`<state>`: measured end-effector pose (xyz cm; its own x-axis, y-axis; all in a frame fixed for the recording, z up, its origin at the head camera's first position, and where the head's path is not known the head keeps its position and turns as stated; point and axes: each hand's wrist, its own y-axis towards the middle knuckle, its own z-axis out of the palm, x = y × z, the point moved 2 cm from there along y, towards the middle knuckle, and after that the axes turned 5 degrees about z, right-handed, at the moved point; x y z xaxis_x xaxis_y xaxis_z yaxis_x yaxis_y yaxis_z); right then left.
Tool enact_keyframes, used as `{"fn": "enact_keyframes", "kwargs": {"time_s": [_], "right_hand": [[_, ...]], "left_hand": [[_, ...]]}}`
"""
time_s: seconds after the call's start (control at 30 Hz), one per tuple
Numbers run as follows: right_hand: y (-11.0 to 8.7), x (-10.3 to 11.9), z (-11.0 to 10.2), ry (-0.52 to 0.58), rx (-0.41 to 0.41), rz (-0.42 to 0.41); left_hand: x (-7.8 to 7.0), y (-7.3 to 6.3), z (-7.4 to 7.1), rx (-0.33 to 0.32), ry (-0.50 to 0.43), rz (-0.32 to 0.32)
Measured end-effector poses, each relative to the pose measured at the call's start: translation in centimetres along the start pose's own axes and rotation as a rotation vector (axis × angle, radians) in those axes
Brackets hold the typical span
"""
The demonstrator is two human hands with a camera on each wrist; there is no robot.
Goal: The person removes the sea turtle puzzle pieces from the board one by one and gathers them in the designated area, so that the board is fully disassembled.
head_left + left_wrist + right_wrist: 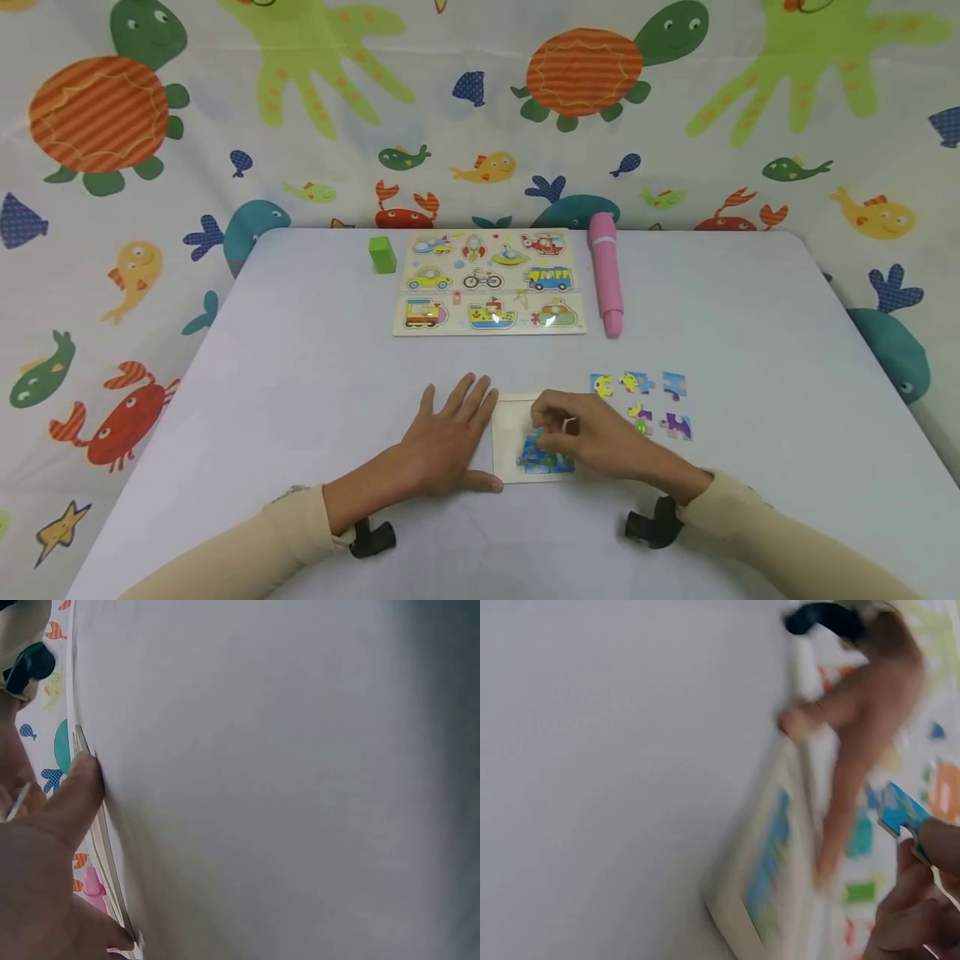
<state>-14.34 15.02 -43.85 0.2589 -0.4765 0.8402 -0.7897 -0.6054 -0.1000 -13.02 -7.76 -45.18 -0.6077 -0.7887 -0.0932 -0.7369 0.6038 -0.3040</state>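
Observation:
A small pale wooden puzzle tray (513,412) lies near the front of the table, with joined blue puzzle pieces (553,463) along its lower part. My left hand (448,437) lies beside it with fingers extended, thumb and fingertips at the tray's left edge. Over the tray, my right hand (600,435) pinches a blue jigsaw piece (902,810) between thumb and fingers, raised above the tray in the right wrist view. The right hand covers part of the tray in the head view. In the left wrist view, the left thumb (79,791) presses along the tray's side.
Several loose jigsaw pieces (674,384) lie right of the tray, some partly behind the right hand. Farther back are a vehicle picture board (489,321), a green block (382,255) and a pink pen-shaped stick (607,279). A sea-animal patterned cloth (330,150) hangs behind the table.

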Motion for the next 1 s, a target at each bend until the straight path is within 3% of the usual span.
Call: {"fn": "enact_keyframes", "kwargs": {"time_s": [0.2, 0.4, 0.53, 0.7, 0.87, 1.0], "right_hand": [[-4.0, -1.9, -4.2, -0.081, -0.091, 0.107], [-6.4, -3.6, -3.7, -0.124, -0.043, 0.112], [-6.6, -3.6, -2.7, -0.188, -0.083, 0.108], [-6.3, -3.1, -1.9, -0.379, -0.175, 0.14], [-6.3, -2.8, -1.4, -0.518, -0.197, 0.183], [-5.9, -2.0, -0.9, -0.619, -0.213, 0.122]], "left_hand": [[-0.1, 0.0, -0.1, -0.005, 0.005, 0.001], [-0.1, 0.0, -0.1, -0.005, -0.012, -0.003], [-0.1, 0.0, -0.1, -0.004, -0.021, -0.001], [-0.1, -0.1, -0.1, 0.0, -0.012, -0.007], [-0.1, -0.1, 0.0, -0.006, -0.013, -0.004], [-0.1, -0.1, 0.0, -0.013, -0.011, 0.001]]}}
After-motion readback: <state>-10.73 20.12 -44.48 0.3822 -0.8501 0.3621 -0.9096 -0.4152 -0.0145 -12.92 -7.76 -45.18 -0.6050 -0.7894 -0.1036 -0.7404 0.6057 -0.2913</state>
